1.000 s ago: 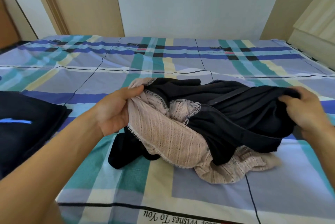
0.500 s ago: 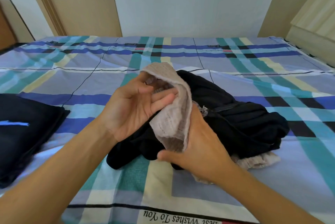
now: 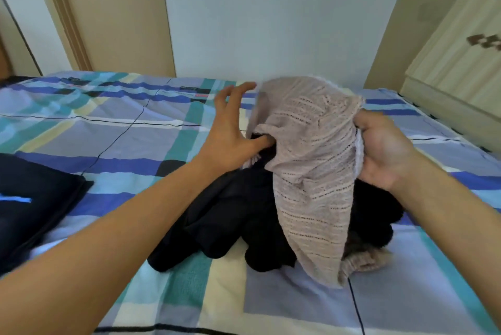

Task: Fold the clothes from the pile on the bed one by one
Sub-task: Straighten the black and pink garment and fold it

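A beige knitted garment (image 3: 311, 172) hangs lifted above the pile, its lower end still trailing onto the bed. My right hand (image 3: 382, 153) grips its upper right edge. My left hand (image 3: 233, 131) is spread with fingers straight at the garment's left edge, the thumb tucked under the fabric. Beneath lies a crumpled black garment (image 3: 222, 220) on the plaid bed sheet (image 3: 135, 144). A bit more beige knit (image 3: 366, 261) shows at the pile's lower right.
A folded dark garment with a light blue stripe (image 3: 35, 204) lies at the bed's left edge. A pale wall and a door frame (image 3: 65, 14) stand behind the bed, and a cream dresser (image 3: 461, 68) stands at the right.
The beige garment has been pulled up out of the pile. My right hand moved to the right and up with it. My left hand let go of the fabric and opened.
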`<control>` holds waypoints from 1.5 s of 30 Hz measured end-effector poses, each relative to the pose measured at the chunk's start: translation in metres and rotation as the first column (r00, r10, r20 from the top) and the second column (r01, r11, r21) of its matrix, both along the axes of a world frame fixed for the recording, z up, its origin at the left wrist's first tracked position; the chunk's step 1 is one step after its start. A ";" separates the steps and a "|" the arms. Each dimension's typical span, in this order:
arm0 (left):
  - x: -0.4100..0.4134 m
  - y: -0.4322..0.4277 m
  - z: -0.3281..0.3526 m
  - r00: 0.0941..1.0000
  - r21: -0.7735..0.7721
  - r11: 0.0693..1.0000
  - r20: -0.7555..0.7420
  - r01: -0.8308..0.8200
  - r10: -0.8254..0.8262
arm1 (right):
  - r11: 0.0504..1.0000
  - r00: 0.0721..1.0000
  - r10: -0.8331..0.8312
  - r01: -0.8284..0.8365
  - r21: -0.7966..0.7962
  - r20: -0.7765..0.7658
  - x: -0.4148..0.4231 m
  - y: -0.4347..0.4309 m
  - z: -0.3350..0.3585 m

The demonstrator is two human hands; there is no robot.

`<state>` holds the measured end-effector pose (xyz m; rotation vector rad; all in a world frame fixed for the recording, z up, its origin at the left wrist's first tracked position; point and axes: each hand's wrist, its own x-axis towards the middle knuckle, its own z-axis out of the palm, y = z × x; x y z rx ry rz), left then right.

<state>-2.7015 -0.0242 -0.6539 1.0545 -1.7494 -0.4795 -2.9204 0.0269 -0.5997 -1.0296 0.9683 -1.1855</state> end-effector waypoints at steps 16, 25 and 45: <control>-0.032 0.001 0.291 0.987 0.220 0.966 -0.110 0.137 -0.115 | 0.878 0.570 -0.308 -0.138 -0.458 -0.762 -0.066 -0.023 0.217; -0.027 0.033 0.329 0.948 0.334 0.911 -0.282 0.243 -0.149 | 0.475 0.503 -0.801 0.200 -0.857 -0.326 -0.021 -0.009 0.229; 0.121 0.003 0.116 0.596 0.130 0.944 0.799 -0.302 0.080 | 0.838 0.453 -0.327 -0.267 -0.476 -0.829 0.004 -0.027 0.050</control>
